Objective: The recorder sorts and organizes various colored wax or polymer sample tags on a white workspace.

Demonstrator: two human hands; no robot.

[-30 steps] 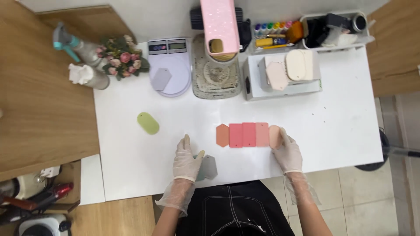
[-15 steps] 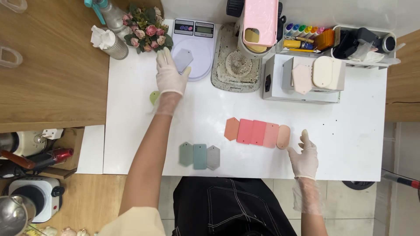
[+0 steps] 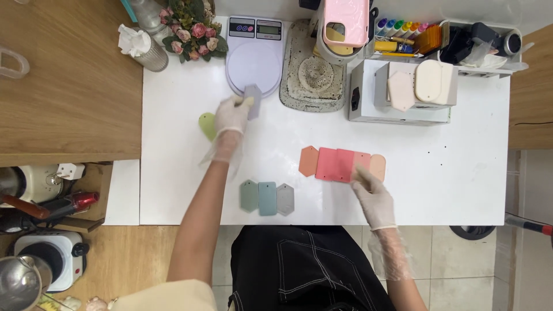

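Observation:
My left hand [image 3: 232,117], in a clear glove, holds a grey-lilac tag-shaped tile [image 3: 252,101] just in front of the round scale [image 3: 254,55]. A green oval tile [image 3: 207,125] lies on the white table [image 3: 455,178] right beside that hand. Near the front edge lie three tiles side by side: green, blue and grey [image 3: 267,198]. My gloved right hand [image 3: 373,197] rests with its fingertips on the right end of a row of pink and orange tiles [image 3: 341,164].
At the back stand a stained mat with a round mould [image 3: 314,75], a pink container [image 3: 345,23], a white box bearing pale tiles [image 3: 410,92], a tray of coloured bottles [image 3: 403,31] and a flower pot [image 3: 190,31]. A wooden counter [image 3: 63,98] lies left.
My left hand has picked the grey-lilac tile off the scale and drawn back toward me. My right hand has slid up onto the pink row's right end.

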